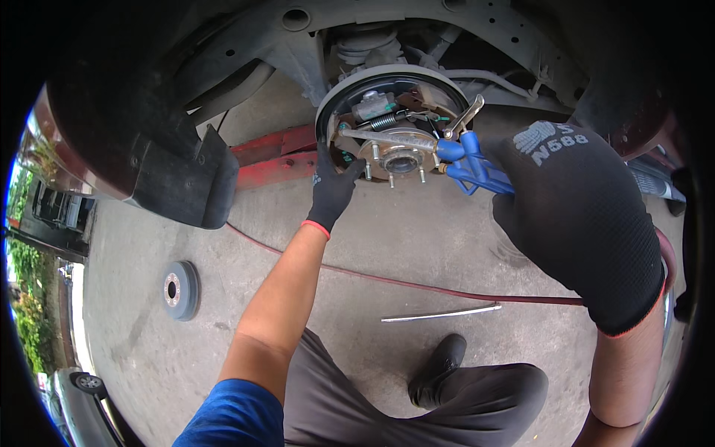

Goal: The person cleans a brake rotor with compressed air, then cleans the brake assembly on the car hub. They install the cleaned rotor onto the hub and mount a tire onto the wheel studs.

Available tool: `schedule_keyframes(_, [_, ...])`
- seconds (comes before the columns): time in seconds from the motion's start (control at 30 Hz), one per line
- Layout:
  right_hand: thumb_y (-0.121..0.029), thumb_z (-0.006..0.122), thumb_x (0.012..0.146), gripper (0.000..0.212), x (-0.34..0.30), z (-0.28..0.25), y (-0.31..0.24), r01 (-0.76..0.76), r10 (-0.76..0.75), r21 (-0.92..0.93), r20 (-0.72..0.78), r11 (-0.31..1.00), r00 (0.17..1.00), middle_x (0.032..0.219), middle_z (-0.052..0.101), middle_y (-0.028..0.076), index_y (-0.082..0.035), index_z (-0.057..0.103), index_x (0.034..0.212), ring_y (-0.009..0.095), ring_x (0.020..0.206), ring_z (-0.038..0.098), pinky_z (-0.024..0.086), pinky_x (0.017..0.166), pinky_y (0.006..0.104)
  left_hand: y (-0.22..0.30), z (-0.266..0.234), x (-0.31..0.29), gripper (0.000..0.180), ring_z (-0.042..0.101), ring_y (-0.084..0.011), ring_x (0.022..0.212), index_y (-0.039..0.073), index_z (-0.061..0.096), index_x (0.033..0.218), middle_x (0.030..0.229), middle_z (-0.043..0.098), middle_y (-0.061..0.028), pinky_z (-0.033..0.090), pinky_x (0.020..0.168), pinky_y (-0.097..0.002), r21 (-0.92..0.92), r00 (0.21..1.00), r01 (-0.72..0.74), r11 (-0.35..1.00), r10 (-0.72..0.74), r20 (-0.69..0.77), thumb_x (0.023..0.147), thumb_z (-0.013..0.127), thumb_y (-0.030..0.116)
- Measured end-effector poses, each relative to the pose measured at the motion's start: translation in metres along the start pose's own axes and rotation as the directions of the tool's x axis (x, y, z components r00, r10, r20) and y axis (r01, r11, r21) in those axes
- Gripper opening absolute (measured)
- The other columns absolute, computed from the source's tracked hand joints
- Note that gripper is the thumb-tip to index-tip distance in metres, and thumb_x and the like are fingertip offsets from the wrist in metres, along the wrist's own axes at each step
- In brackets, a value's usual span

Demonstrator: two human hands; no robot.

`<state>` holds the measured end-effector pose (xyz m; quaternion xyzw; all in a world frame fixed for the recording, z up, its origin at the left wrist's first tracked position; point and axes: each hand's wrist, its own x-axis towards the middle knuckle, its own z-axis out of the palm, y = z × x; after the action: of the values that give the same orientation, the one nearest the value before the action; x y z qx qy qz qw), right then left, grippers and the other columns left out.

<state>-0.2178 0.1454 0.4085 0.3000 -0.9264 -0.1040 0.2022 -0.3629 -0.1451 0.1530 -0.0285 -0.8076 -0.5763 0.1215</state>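
My right hand [566, 208], in a black glove with a red-edged cuff, is closed around a blue air blow gun [477, 164] with a silver trigger lever. The gun's metal nozzle points left across the drum brake assembly [387, 123], in front of its spring and above the wheel hub [402, 160] with its studs. At the lower left of the round backing plate [320, 123] is my left hand [333, 190], also gloved. Its fingers reach up along the plate's edge, and the thumb stands apart near a stud. Whether the fingertips press on the plate is hidden.
A red hose [417, 284] runs across the concrete floor toward my right arm. A thin silver rod [441, 314] lies near my shoe. The removed brake drum [181, 290] rests at the left. A red metal beam [275, 160] and a black mud flap [182, 179] flank the brake.
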Motion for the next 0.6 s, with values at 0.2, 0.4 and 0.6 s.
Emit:
schedule_keyframes(0.2, [-0.015, 0.074, 0.083, 0.037, 0.01, -0.019, -0.063, 0.007, -0.013, -0.141, -0.038, 0.99, 0.999, 0.084, 0.07, 0.013, -0.007, 0.071, 0.118, 0.031, 0.08, 0.071, 0.057, 0.079, 0.0434, -0.003, -0.008, 0.029, 0.088, 0.056, -0.0348, 0.135, -0.003, 0.038, 0.155, 0.148, 0.054, -0.0248, 0.045, 0.112, -0.0414, 0.162, 0.915, -0.393, 0.905, 0.403, -0.034, 0.085, 0.082, 0.026])
schedule_keyframes(0.4, [-0.016, 0.07, 0.087, 0.036, 0.002, -0.006, -0.108, -0.107, 0.133, -0.204, 0.117, 0.973, 0.984, 0.081, 0.067, 0.013, -0.004, 0.069, 0.121, 0.03, 0.078, 0.069, 0.057, 0.075, 0.043, -0.108, 0.031, -0.005, 0.057, 0.059, -0.0274, 0.127, 0.007, 0.048, 0.146, 0.14, 0.059, -0.0132, 0.045, 0.11, -0.0421, -0.527, 0.997, 0.07, 0.847, -0.037, 0.073, 0.092, 0.067, 0.013])
schedule_keyframes(0.6, [-0.018, 0.07, 0.086, 0.04, -0.046, 0.02, -0.14, -0.197, 0.207, -0.081, 0.152, 0.977, 0.967, 0.082, 0.064, 0.015, -0.003, 0.062, 0.123, 0.033, 0.073, 0.067, 0.053, 0.069, 0.0457, -0.146, 0.026, -0.013, 0.059, 0.054, -0.0297, 0.133, 0.005, 0.047, 0.145, 0.142, 0.056, -0.0121, 0.041, 0.113, -0.0502, -0.842, 0.811, 0.54, 0.011, -0.276, 0.517, 0.098, 0.056, 0.04])
